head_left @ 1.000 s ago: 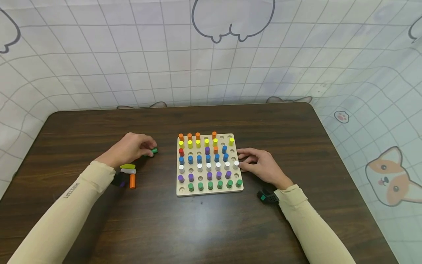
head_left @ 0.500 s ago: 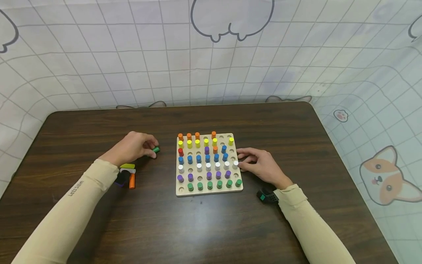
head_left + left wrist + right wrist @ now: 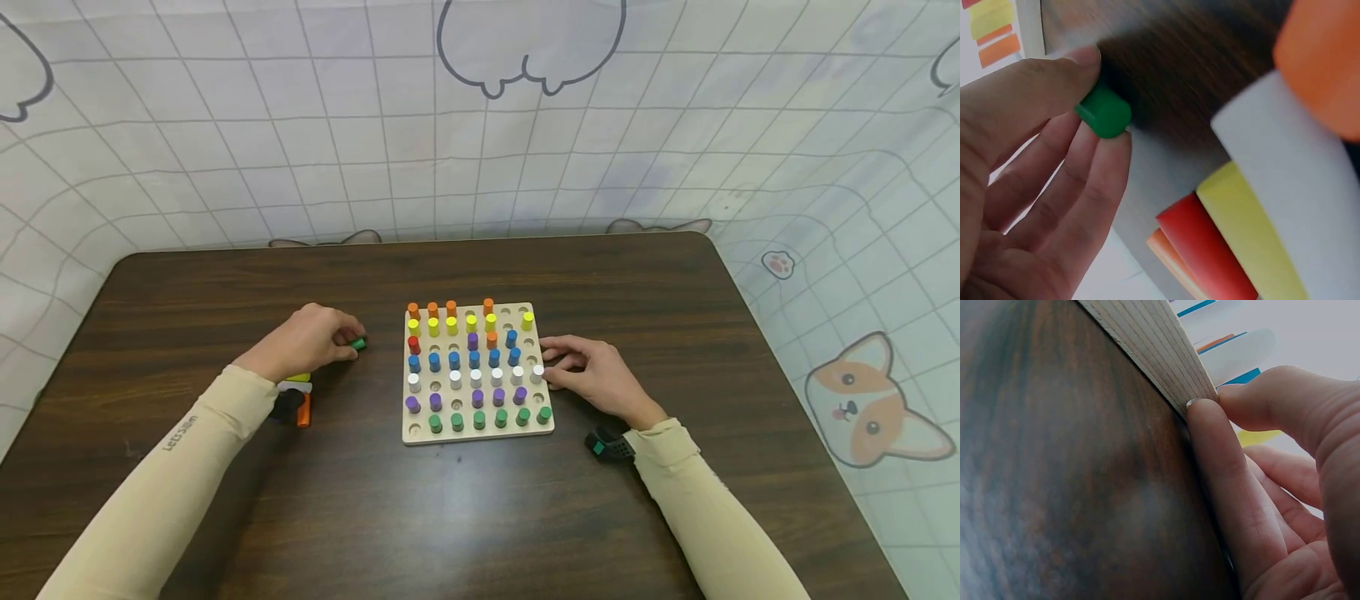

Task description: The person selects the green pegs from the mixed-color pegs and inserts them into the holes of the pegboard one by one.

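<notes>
My left hand point(image 3: 315, 339) pinches a green peg point(image 3: 1105, 114) between thumb and fingertips, just over the table left of the pegboard. The wooden pegboard point(image 3: 480, 436) carries rows of orange, yellow, blue, white, purple and green pegs, with some bare holes among them. At its right edge my right hand point(image 3: 596, 375) holds the board, thumb on top and a finger against the side, as the right wrist view shows. Loose pegs lie under the left wrist: a white peg point(image 3: 1272, 162), a yellow peg point(image 3: 1247, 231), a red peg point(image 3: 1207, 247) and orange ones.
The dark wooden table point(image 3: 465, 525) extends around the board. A patterned grid cloth point(image 3: 337, 125) hangs behind the table and at its sides. A wrist camera with a black strap point(image 3: 609, 446) sits on the right wrist.
My left hand has shifted slightly to the right with the green peg still pinched. Its forearm now covers more of the loose pegs. The right hand and the board have stayed put.
</notes>
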`<state>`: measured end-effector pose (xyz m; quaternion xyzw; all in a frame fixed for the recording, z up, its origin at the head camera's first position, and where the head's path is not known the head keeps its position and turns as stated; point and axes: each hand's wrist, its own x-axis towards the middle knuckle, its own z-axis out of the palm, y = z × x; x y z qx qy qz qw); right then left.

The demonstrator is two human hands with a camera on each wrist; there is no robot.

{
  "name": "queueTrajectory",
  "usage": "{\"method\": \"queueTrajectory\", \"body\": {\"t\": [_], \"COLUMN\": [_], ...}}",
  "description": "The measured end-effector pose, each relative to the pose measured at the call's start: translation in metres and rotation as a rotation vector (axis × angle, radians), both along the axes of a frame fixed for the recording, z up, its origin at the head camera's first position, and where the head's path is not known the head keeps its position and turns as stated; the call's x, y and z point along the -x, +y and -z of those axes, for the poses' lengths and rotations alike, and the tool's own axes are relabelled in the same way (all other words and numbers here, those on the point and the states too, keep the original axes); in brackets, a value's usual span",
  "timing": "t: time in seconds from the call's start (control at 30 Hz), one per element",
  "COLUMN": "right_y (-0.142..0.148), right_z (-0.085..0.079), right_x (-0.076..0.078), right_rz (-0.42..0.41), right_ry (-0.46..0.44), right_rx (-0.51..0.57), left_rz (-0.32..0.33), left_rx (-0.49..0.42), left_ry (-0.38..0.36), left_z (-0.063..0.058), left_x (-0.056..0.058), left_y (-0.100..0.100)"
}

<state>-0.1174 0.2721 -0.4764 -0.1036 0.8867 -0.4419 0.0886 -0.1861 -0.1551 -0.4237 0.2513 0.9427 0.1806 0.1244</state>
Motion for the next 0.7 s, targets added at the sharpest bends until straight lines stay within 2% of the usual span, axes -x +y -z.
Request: {"method": "queueTrajectory", "body": {"t": [0.37,0.7], "right_y": [0.000,-0.001], "right_z": [0.001,0.000], "right_x": [0.001,0.001], "right_rz": [-0.004,-0.006], "right_ry": [-0.004,-0.001], "right_rx": [-0.006,-0.008], "left_rz": [-0.005,-0.031], "left_rx": [-0.045,-0.135], "left_ry": [0.035,0.065], "left_z": [-0.003,0.004], "left_x": [-0.014,-0.034], "left_y": [0.004,0.004]}}
